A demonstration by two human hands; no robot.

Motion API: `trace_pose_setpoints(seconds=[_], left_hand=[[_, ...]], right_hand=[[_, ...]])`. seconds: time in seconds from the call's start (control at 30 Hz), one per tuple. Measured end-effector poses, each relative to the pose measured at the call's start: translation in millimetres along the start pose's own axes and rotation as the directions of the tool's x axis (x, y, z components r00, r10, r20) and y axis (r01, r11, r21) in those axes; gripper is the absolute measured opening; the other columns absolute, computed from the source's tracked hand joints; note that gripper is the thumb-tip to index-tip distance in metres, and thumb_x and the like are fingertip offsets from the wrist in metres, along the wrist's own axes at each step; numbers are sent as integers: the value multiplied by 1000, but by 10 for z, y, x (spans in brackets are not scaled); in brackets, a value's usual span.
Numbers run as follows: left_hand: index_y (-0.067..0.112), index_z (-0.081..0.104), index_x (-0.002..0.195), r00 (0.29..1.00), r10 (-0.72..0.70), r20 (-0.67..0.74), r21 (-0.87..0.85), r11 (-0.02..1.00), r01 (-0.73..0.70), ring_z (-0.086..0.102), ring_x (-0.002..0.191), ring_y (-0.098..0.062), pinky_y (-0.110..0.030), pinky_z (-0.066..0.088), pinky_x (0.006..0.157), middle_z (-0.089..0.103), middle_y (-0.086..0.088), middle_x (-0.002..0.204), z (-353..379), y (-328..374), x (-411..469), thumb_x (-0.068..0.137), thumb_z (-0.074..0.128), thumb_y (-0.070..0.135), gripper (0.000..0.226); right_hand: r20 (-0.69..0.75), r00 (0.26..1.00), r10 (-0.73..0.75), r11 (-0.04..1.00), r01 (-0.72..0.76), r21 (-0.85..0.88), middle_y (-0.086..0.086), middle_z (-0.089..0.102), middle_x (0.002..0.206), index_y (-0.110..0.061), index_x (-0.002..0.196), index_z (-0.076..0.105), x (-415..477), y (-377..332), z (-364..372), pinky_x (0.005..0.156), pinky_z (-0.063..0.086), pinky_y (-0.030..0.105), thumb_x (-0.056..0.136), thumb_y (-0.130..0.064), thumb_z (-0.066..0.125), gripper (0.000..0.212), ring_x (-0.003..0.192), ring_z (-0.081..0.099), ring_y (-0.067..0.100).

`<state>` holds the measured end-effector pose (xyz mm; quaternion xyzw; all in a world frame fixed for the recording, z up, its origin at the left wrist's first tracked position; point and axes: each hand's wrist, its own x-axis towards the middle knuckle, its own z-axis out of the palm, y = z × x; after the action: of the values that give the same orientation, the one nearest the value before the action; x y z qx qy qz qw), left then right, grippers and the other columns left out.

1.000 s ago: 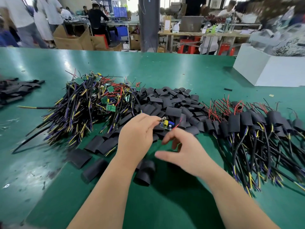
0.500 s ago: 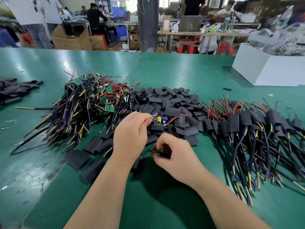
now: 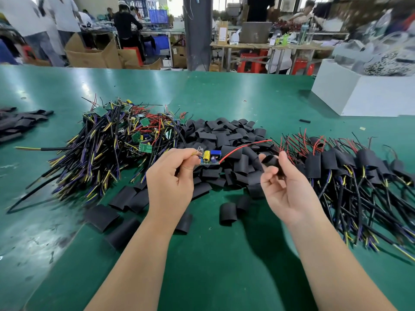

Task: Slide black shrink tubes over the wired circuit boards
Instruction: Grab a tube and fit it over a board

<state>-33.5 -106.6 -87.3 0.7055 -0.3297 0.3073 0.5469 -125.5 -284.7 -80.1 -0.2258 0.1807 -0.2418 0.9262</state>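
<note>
My left hand [image 3: 171,176] pinches one end of a small circuit board [image 3: 210,157] with a yellow capacitor and a blue part. Its red wire [image 3: 244,146] trails off to the right. My right hand [image 3: 284,187], palm up, pinches a black shrink tube [image 3: 270,162] a short way right of the board. The tube and the board are apart. Behind both hands lies a heap of loose black shrink tubes [image 3: 224,135]. A pile of bare wired boards [image 3: 125,140] is on the left, and a pile of sleeved boards [image 3: 359,171] on the right.
The green table [image 3: 213,265] carries several stray tubes [image 3: 228,213] near my wrists. More flat tubes [image 3: 18,123] lie at the far left. A white box [image 3: 363,95] stands at the back right. People work at benches beyond the table.
My right hand has picked a tube off the table, turned palm up and moved right. My left hand has lifted the board a little, and the red wire now stretches out to the right.
</note>
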Motion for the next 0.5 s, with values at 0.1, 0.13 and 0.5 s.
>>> trace_pose_setpoints(seconds=[0.1,0.13,0.5], left_hand=[[3,71,90,999,29,-21,-22,999,-29,55,80,10,-5,39,72,59,21,87,4,41,2,90,57,3,14],[3,71,90,999,35,-16,-25,999,-35,55,81,10,-6,39,72,59,20,86,6,49,-2,90,56,3,14],[3,72,90,994,61,89,-31,998,-59,56,81,7,-7,41,74,62,10,81,56,46,-42,88,59,3,14]], right_hand=[[-59,998,-3,993,10,116,20,67,87,-8,89,57,22,-32,-12,48,45,15,93,-16,57,9,45,49,8],[-64,998,0,989,10,146,21,66,90,-8,89,56,21,-37,-6,47,44,16,95,-16,55,11,45,48,9],[27,1000,-6,934,-4,358,24,67,90,-5,116,45,-28,-139,34,47,40,17,97,-17,50,23,43,49,12]])
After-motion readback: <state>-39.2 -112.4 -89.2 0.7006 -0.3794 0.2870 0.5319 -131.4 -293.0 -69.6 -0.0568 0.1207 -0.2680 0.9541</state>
